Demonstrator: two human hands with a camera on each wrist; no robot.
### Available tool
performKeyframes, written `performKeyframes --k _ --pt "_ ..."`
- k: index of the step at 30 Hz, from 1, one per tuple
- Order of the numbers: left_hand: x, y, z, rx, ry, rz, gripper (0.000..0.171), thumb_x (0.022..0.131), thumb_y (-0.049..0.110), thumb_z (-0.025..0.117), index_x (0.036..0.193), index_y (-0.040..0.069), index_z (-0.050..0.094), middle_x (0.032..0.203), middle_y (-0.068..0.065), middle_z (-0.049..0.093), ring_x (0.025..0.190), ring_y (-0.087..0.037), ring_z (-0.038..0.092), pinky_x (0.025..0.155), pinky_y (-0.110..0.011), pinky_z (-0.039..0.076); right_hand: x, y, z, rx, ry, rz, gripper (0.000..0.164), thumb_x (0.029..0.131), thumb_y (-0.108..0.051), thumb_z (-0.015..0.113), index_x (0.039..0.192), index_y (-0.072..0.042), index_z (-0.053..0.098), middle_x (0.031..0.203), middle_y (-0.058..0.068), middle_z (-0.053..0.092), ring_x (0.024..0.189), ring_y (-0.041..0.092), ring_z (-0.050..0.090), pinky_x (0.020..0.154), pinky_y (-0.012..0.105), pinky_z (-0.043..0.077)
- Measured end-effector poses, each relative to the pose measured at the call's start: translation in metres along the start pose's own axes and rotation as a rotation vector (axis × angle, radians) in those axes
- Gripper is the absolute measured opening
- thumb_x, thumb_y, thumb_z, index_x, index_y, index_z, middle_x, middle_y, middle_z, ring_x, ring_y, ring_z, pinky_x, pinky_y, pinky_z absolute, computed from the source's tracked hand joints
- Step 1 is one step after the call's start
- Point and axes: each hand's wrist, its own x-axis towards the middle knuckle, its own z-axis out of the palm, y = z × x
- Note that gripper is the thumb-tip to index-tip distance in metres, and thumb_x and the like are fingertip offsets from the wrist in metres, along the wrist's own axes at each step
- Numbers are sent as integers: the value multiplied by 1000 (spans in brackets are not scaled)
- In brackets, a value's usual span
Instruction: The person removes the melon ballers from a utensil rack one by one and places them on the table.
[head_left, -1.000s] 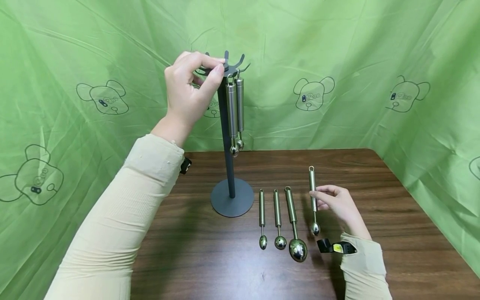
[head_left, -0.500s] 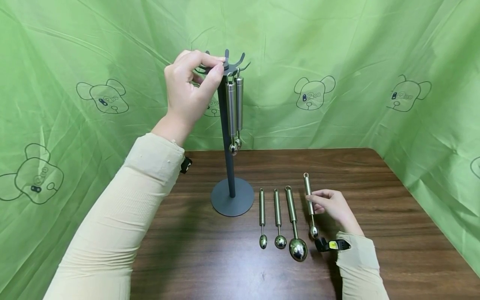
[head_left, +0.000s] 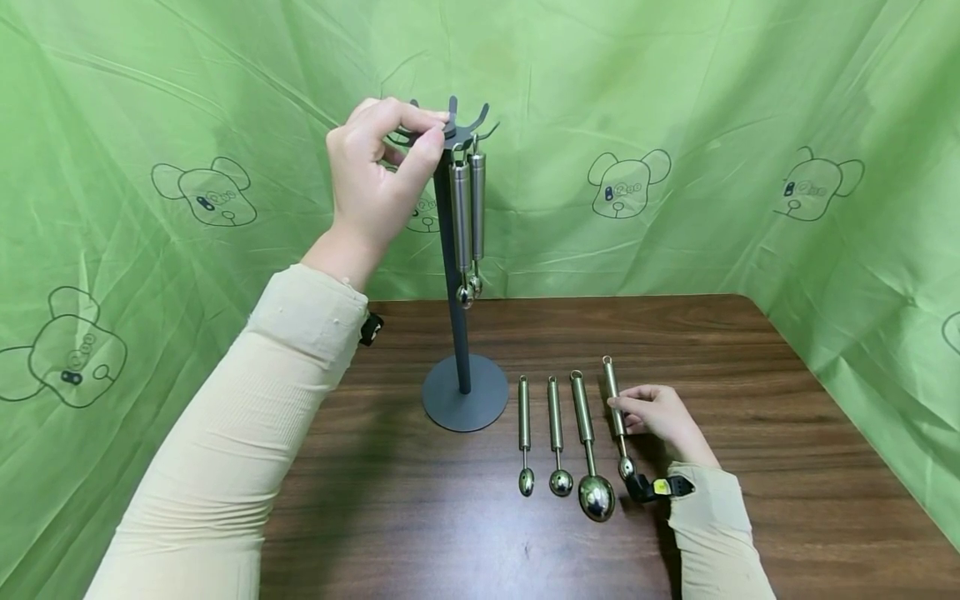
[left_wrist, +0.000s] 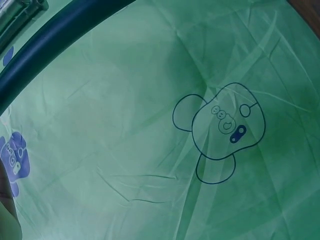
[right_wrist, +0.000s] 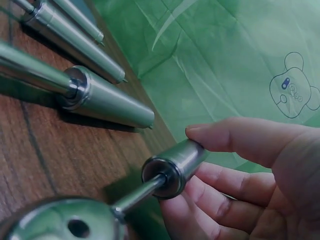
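With thumb and fingertips, my left hand (head_left: 382,171) pinches the top centre of a dark utensil stand (head_left: 454,325), beside its upturned hooks. Two steel melon ballers (head_left: 461,217) hang from the stand's hooks, scoops down. My right hand (head_left: 663,419) holds another melon baller (head_left: 610,385) by its handle, ring end away from me. The right wrist view shows the thumb and fingers around this handle (right_wrist: 182,160) and a hole in the scoop (right_wrist: 65,222). Whether it touches the table I cannot tell. The left wrist view shows the stand's pole (left_wrist: 55,42) but not the grip.
Left of the held one, three similar scoops lie in a row on the wooden table (head_left: 787,467): a small oval one (head_left: 524,417), a round one (head_left: 555,417) and a larger one (head_left: 582,408). Green printed cloth (head_left: 712,100) encloses the table's back and sides.
My right hand has moved left and toward me, bringing the melon baller closer to the row. The hanging melon ballers have shifted very slightly left. The left hand keeps its pinch on the stand.
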Motion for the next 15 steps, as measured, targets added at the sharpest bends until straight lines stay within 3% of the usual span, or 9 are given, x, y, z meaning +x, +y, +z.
performKeyframes --k 10,15 --pt "0 0 1 -2 3 1 37 83 31 56 86 -2 73 99 -11 77 83 4 54 60 -17 47 4 7 3 -54 10 16 36 89 -16 68 108 14 64 76 -6 66 64 7 63 62 26 58" --pt "0 0 1 2 7 -3 37 83 31 56 86 -2 73 99 -11 77 83 2 55 60 -17 47 4 6 5 -144 25 9 33 89 -17 69 103 12 67 75 -4 67 63 8 62 60 26 56"
